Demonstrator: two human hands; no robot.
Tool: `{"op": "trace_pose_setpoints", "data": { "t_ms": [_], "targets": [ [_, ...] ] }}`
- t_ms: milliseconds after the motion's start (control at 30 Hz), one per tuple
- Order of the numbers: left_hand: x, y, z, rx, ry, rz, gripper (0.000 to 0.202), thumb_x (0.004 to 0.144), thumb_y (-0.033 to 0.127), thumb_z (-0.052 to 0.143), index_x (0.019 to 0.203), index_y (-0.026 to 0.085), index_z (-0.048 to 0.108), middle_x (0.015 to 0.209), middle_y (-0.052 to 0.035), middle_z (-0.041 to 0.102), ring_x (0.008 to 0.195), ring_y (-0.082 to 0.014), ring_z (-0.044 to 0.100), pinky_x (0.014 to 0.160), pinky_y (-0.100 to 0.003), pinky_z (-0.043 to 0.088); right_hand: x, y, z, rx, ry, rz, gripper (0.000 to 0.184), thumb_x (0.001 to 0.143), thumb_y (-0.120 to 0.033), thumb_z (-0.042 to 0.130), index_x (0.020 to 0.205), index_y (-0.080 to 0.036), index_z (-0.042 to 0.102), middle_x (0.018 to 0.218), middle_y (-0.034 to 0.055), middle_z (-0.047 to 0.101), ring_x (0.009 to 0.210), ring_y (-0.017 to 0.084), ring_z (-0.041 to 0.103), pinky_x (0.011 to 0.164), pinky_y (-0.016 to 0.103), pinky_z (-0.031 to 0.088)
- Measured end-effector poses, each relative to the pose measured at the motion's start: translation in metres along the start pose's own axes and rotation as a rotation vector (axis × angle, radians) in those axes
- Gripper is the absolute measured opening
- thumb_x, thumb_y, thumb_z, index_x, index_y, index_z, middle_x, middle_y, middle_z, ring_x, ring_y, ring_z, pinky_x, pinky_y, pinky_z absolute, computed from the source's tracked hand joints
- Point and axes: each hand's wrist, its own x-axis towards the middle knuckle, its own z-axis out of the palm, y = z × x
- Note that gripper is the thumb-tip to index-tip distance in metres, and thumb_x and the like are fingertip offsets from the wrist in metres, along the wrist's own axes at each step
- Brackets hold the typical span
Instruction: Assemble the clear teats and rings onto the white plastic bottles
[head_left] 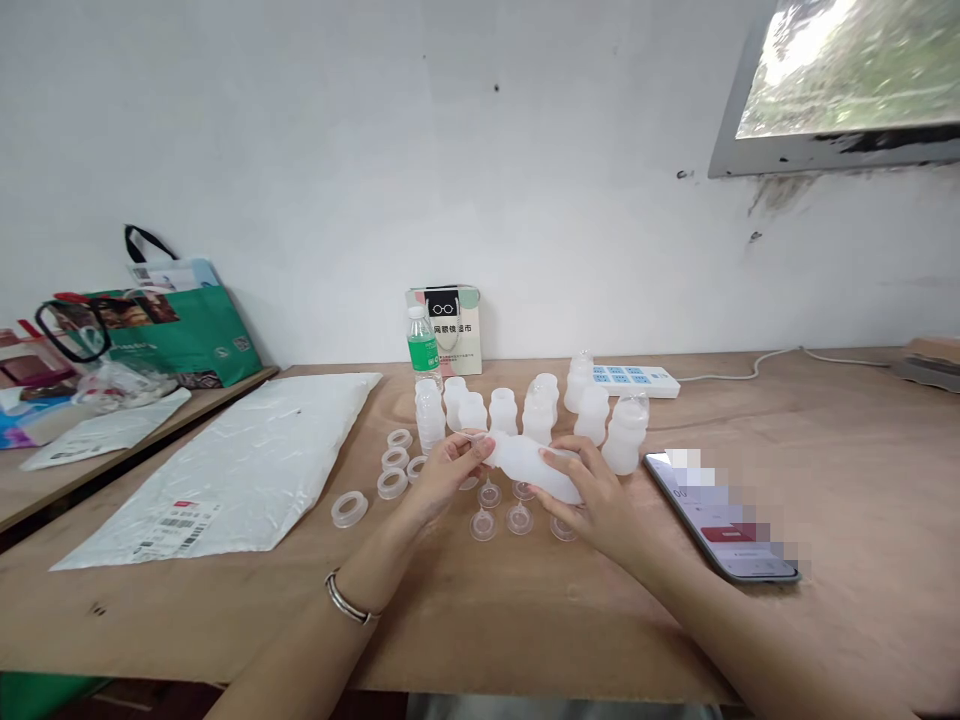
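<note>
A frosted white baby bottle [521, 459] lies tilted on its side between my hands, above the table. My right hand [589, 490] wraps around its base end. At the neck end, my left hand [452, 468] pinches a thin clear piece; its exact kind is partly hidden by the fingers. Below the hands, several clear bottle nipples [484, 526] stand on the table, partly covered by the right hand. Translucent collar rings [338, 513] lie to the left. Behind the hands stand several open frosted bottles [502, 411], and a bottle with a clear cap [625, 440] is at the right.
A phone [720, 520] lies right of my right hand. At the back are a power strip [664, 380], a green-labelled water bottle [424, 352] and a paper bag [469, 350]. A white plastic mailer [247, 450] covers the left side, near a green bag [199, 335].
</note>
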Motion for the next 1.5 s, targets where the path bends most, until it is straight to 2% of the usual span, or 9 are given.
{"op": "trace_pose_setpoints", "data": {
  "t_ms": [200, 400, 600, 800, 967, 1133, 1267, 1367, 1500],
  "targets": [
    [-0.01, 0.011, 0.001, -0.11, -0.248, 0.087, 0.044, 0.065, 0.025, 0.077, 0.107, 0.024, 0.066, 0.11, -0.0061, 0.064, 0.099, -0.0172, 0.058, 0.083, -0.025, 0.045, 0.003, -0.003, -0.003, 0.399, -0.121, 0.465, 0.017, 0.081, -0.033, 0.057, 0.094, -0.023, 0.054, 0.083, 0.001, 0.061, 0.068, 0.017, 0.059, 0.057, 0.028, 0.051],
    [-0.01, 0.015, -0.004, 0.023, -0.212, 0.18, 0.034, 0.066, 0.029, 0.075, 0.099, 0.022, 0.07, 0.104, -0.0064, 0.063, 0.096, -0.0196, 0.057, 0.081, -0.028, 0.046, 0.005, -0.005, -0.006, 0.552, -0.147, 0.508, 0.019, 0.077, -0.032, 0.059, 0.092, -0.023, 0.054, 0.083, 0.001, 0.059, 0.068, 0.016, 0.057, 0.057, 0.027, 0.05],
    [-0.004, 0.012, -0.014, 0.037, -0.397, 0.241, 0.057, 0.065, 0.028, 0.076, 0.118, 0.026, 0.058, 0.129, -0.0074, 0.051, 0.12, -0.0238, 0.045, 0.098, -0.033, 0.037, 0.005, 0.003, -0.003, 0.637, -0.12, 0.579, 0.021, 0.076, -0.033, 0.06, 0.093, -0.022, 0.053, 0.088, 0.0017, 0.057, 0.075, 0.016, 0.055, 0.063, 0.028, 0.049],
    [0.005, 0.001, -0.008, 0.057, -0.14, 0.265, 0.066, 0.058, 0.041, 0.079, 0.114, 0.021, 0.053, 0.128, -0.0128, 0.05, 0.113, -0.0255, 0.049, 0.092, -0.037, 0.041, 0.002, 0.008, -0.001, 0.767, -0.097, 0.621, 0.023, 0.072, -0.03, 0.066, 0.091, -0.022, 0.057, 0.088, 0.0, 0.056, 0.078, 0.016, 0.053, 0.067, 0.027, 0.047],
    [0.007, 0.006, -0.014, 0.2, 0.06, 0.328, 0.045, 0.072, 0.035, 0.069, 0.11, 0.02, 0.051, 0.119, -0.0098, 0.055, 0.107, -0.0193, 0.052, 0.09, -0.032, 0.042, -0.001, 0.018, 0.001, 0.911, 0.045, 0.718, 0.027, 0.071, -0.04, 0.067, 0.09, -0.024, 0.057, 0.091, -0.001, 0.058, 0.078, 0.015, 0.055, 0.064, 0.026, 0.046],
    [0.008, 0.006, -0.021, 0.444, 0.075, 0.437, 0.029, 0.083, 0.034, 0.053, 0.108, 0.019, 0.053, 0.113, -0.0096, 0.058, 0.107, -0.0194, 0.053, 0.087, -0.032, 0.044, 0.004, 0.027, 0.005, 0.985, 0.102, 0.777, 0.036, 0.074, -0.053, 0.059, 0.096, -0.025, 0.055, 0.091, 0.0021, 0.064, 0.08, 0.019, 0.06, 0.066, 0.03, 0.049],
    [0.008, 0.004, -0.023, 0.67, 0.129, 0.449, 0.024, 0.087, 0.032, 0.045, 0.104, 0.018, 0.056, 0.109, -0.0078, 0.061, 0.101, -0.0188, 0.056, 0.086, -0.032, 0.043, 0.012, 0.029, -0.002, 1.071, 0.099, 0.776, 0.053, 0.07, -0.063, 0.059, 0.109, -0.027, 0.054, 0.104, 0.006, 0.066, 0.099, 0.025, 0.061, 0.08, 0.037, 0.05],
    [0.006, 0.005, -0.021, 0.724, 0.123, 0.441, 0.022, 0.086, 0.032, 0.048, 0.101, 0.019, 0.058, 0.106, -0.0057, 0.063, 0.098, -0.0189, 0.057, 0.085, -0.032, 0.043, 0.015, 0.025, -0.018, 1.05, -0.021, 0.727, 0.058, 0.068, -0.055, 0.067, 0.117, -0.03, 0.05, 0.116, 0.005, 0.063, 0.109, 0.025, 0.057, 0.088, 0.039, 0.049],
    [0.003, 0.005, -0.018, 0.776, 0.085, 0.455, 0.02, 0.086, 0.03, 0.049, 0.099, 0.02, 0.059, 0.102, -0.0041, 0.064, 0.093, -0.0175, 0.058, 0.083, -0.031, 0.043, 0.003, 0.014, -0.047, 0.798, -0.129, 0.766, 0.049, 0.073, -0.045, 0.067, 0.117, -0.03, 0.051, 0.12, 0.0057, 0.062, 0.113, 0.026, 0.056, 0.09, 0.041, 0.05]
  ]
}}
